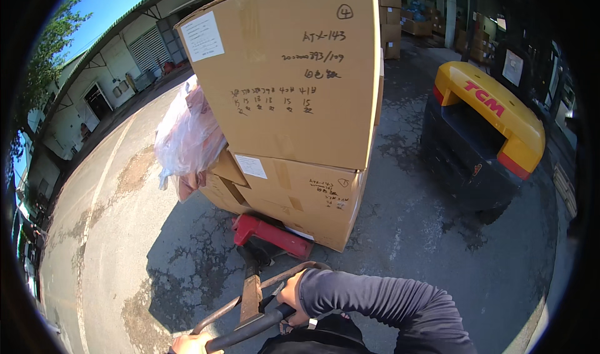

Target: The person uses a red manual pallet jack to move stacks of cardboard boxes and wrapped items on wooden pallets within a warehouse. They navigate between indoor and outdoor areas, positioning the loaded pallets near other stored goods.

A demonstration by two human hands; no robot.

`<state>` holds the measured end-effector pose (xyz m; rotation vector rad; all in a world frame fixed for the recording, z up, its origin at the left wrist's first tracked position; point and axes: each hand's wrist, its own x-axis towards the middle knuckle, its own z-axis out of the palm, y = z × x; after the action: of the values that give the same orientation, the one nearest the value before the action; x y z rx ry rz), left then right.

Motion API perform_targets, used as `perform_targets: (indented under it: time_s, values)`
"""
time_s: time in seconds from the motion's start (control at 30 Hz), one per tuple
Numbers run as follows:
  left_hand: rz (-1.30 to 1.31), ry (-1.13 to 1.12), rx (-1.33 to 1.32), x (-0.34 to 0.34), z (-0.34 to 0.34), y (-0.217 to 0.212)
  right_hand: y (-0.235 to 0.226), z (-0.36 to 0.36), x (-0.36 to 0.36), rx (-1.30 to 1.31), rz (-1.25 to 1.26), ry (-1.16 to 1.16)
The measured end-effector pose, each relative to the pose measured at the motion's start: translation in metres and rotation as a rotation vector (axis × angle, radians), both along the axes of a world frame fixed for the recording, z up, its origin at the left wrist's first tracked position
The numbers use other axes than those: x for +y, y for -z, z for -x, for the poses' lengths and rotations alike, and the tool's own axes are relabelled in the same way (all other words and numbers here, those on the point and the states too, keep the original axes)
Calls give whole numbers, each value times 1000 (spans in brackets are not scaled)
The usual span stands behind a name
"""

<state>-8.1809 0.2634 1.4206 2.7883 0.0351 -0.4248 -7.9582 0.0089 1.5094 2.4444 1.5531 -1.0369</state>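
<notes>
My right hand (292,299), at the end of a dark sleeve, is wrapped round the black grip of a pallet jack handle (250,331). At the lower edge my left hand (191,343) is closed on the handle's left side, partly cut off by the picture's rim. The handle's rusty shaft runs forward to the red pallet jack body (273,236). Stacked in front of it are a large upper cardboard box (294,129) with handwriting and a white label, and a lower cardboard box (300,194). A clear plastic bag (190,132) with pinkish contents bulges out at the stack's left.
To the right stands a forklift with a yellow and black rear (494,104). More cardboard boxes (390,32) are piled beyond the stack. A long building (134,48) and a tree (47,35) line the left. The concrete ground (119,229) is cracked and patched.
</notes>
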Motion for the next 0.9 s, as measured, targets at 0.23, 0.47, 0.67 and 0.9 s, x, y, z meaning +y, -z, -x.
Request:
perform_targets:
  time_s: [0.23,0.47,0.67,0.9]
  values:
    - [539,-1031,-1261,94,-126,25,6,-129,10,271,-816,574]
    - [1165,-738,-1340,217,-295,72,53,-120,88,-205,-1515,1081]
    - [1108,-303,-1333,328,-482,96,110,-90,210,-779,-1540,1053]
    - [1012,139,-1601,402,-544,132,149,-60,337,-1125,-1497,1262]
